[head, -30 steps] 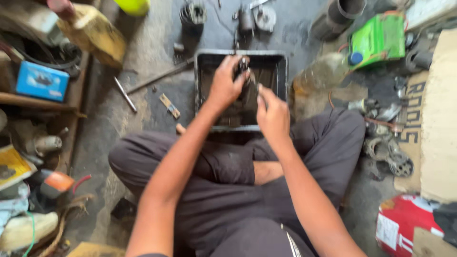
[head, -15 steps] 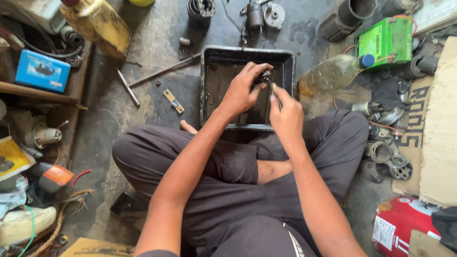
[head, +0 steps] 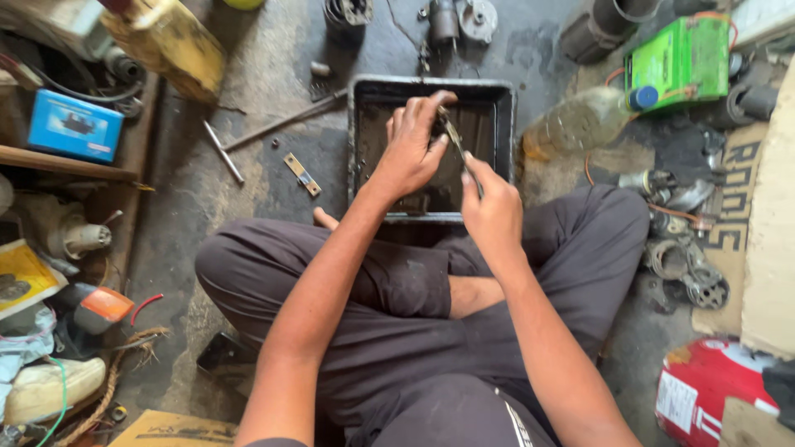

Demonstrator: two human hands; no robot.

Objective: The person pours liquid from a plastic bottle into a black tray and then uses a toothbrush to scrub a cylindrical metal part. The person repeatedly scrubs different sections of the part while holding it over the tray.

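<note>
I sit cross-legged on the stained floor with both hands over the black metal tray (head: 497, 124) just past my knees. My left hand (head: 411, 149) is curled, fingers closed round the upper end of a thin metal part (head: 451, 132); my right hand (head: 490, 201) pinches its lower end, so the piece runs slanting between the two, above the tray's dark inside. What the part is I cannot quite tell; it is small and half hidden by my fingers. To the right of the tray lies a clear plastic bottle (head: 580, 122) with a blue cap, touching a bright green rectangular box (head: 679, 62). A blue carton (head: 74, 126) sits on the shelf far left, a yellow jerrycan (head: 170, 41) beyond it, and a red-and-white can (head: 704, 389) lies by my right knee.
</note>
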